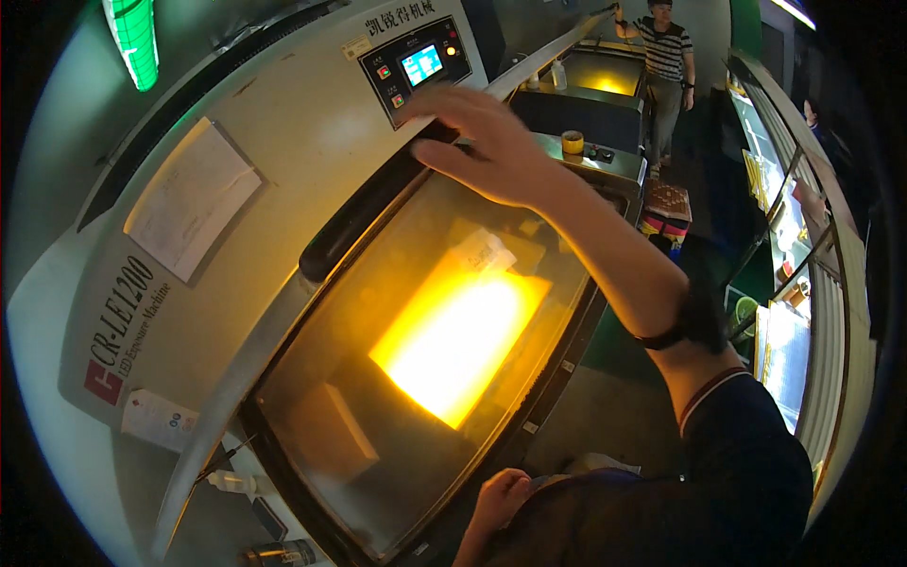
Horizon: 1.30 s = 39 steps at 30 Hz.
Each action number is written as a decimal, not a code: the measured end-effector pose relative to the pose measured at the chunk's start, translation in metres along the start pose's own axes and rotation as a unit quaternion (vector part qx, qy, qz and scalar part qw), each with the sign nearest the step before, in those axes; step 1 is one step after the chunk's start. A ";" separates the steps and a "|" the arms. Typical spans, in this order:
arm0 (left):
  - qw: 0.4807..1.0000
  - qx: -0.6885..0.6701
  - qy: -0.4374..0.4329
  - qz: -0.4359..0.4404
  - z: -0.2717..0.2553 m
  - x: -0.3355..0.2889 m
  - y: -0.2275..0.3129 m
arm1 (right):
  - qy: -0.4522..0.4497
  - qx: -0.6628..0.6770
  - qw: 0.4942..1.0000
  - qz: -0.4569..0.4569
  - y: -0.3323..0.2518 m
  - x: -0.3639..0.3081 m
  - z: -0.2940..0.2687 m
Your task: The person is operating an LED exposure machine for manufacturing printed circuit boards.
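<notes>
My right hand [487, 146] is raised beside the control panel [416, 66] of a large beige machine [312, 113]. Its fingers are stretched out, thumb apart, holding nothing; whether a fingertip touches a button, I cannot tell. A dark band circles that wrist. My left hand [503, 493] is low, close to the front edge of the machine's frame [531, 427], fingers curled; anything inside them is hidden. Between the hands lies a transparent cover [331, 369] with a bright yellow glowing rectangle [463, 345] beneath it. A pale sheet [482, 251] adjoins the glow, and a brownish block shape [331, 430] shows dimly.
A black padded bar [364, 213] runs along the cover's rear edge. A yellow tape roll [573, 142] rests on the ledge beyond. Further back, a person [664, 57] in a striped shirt stands by another glowing machine [605, 80]. Lit shelving [789, 236] lines the right side.
</notes>
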State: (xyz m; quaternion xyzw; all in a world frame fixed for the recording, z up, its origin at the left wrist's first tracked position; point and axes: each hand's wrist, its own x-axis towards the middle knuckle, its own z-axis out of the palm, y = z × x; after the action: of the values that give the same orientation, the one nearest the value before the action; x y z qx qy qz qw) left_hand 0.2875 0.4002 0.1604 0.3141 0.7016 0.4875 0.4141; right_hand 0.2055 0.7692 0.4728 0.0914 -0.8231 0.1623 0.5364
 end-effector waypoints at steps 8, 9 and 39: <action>0.949 -0.207 0.125 0.202 -0.027 0.060 0.117 | 0.004 0.230 0.972 0.049 0.008 -0.081 -0.007; 0.917 -0.299 0.134 0.228 -0.023 0.062 0.133 | -0.022 0.296 0.953 0.068 0.006 -0.105 -0.005; 0.583 -0.374 0.623 -0.364 0.151 0.147 -0.074 | -0.317 -0.311 0.815 0.371 0.612 -0.348 -0.083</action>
State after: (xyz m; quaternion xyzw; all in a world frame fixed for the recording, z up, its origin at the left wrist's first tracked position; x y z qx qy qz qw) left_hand 0.3507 0.5639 0.0223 -0.5310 0.5988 0.5912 0.0998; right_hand 0.2196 1.3612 0.0828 -0.3461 -0.9259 0.0462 0.1445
